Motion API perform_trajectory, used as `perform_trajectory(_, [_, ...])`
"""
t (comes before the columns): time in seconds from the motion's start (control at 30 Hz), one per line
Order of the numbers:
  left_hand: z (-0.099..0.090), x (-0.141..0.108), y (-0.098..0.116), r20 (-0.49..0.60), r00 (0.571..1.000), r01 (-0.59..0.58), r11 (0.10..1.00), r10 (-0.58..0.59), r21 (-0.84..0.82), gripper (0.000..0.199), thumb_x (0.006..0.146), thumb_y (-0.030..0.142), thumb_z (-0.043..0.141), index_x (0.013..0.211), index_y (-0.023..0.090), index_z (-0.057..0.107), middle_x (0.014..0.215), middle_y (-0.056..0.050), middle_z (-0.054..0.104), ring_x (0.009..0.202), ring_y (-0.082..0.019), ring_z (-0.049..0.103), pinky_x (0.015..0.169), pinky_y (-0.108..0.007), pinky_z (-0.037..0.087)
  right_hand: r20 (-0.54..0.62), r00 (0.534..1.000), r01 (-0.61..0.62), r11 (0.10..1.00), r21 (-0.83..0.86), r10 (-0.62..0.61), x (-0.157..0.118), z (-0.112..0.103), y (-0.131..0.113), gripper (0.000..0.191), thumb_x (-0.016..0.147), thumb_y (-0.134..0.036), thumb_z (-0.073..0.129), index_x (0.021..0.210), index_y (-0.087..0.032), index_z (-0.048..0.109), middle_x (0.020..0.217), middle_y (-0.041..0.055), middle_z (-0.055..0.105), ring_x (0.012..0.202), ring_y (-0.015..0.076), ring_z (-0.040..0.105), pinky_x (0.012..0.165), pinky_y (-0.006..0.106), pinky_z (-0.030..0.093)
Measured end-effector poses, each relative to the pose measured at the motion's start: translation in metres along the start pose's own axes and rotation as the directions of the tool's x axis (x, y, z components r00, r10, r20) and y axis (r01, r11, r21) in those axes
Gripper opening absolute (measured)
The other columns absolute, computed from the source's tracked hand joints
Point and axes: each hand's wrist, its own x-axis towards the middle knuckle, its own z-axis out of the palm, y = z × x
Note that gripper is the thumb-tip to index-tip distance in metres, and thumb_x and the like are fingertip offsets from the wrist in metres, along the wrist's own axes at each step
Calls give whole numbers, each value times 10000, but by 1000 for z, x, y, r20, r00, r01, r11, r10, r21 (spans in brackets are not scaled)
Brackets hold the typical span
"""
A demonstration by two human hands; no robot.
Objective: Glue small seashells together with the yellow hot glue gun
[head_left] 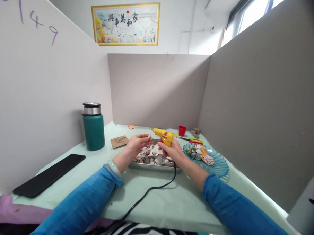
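A yellow hot glue gun [167, 136] is gripped in my right hand [174, 150], its nozzle pointing left. Between the fingertips of my left hand [139, 143] is a small pale piece, likely a shell [149, 136], close to the nozzle. Both hands hover over a metal tray [154, 167] of mixed seashells [155, 151]. From the glue gun's handle a black cord [154, 188] runs down over the table's front edge. Beside my right forearm, a blue glass plate [221, 165] bears shells and an orange starfish-like piece.
Left on the green-covered table [189, 202] are a green bottle [94, 132], a black flat slab [50, 173] and a brown card [119, 142]. Behind the plate are a red cup [182, 131], yellow-handled scissors [195, 140] and a grey-brown lump [195, 132]. Grey partitions [158, 90] enclose three sides.
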Motion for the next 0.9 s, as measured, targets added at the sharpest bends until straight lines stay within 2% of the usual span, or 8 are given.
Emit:
perform_trajectory(0.1, [-1,0,1,13,1000,-10,1000,10,-5,214,671,57,728,858,78,627,843,-93,673,795,-169,672,863,-313,520,-20,1000,1,1000,-15,-1,0,0,0,226,749,-377,628,866,-185,609,646,8,602,431,84,481,404,215,382])
perform_trajectory(0.3, [8,-10,0,174,983,57,997,-64,47,274,662,110,758,904,95,630,834,-95,688,797,-175,676,865,-324,507,-123,992,14,1000,-12,-15,1,0,-3,280,717,-334,642,931,-162,588,546,-29,557,431,97,486,422,219,387])
perform_trajectory(0.47, [11,-13,-4,196,979,40,992,-63,120,298,657,169,772,922,119,644,868,-87,698,812,-171,674,854,-320,497,-115,993,18,1000,10,-16,0,0,-4,317,705,-328,638,961,-147,585,503,-50,528,445,101,494,451,220,405])
perform_trajectory(0.67, [10,-10,-8,217,975,-25,963,-35,268,338,615,227,800,913,118,682,850,-66,697,744,-155,657,817,-328,501,-116,993,37,997,71,-29,3,0,-1,326,683,-302,653,955,-146,564,590,-40,562,471,97,512,463,228,435])
perform_trajectory(0.9, [9,-9,-12,214,975,17,982,-58,187,369,583,200,820,913,125,672,869,-75,701,787,-181,673,865,-367,492,-122,992,-3,990,139,20,0,2,-8,339,653,-270,681,945,-158,552,651,-27,587,544,116,581,541,255,515])
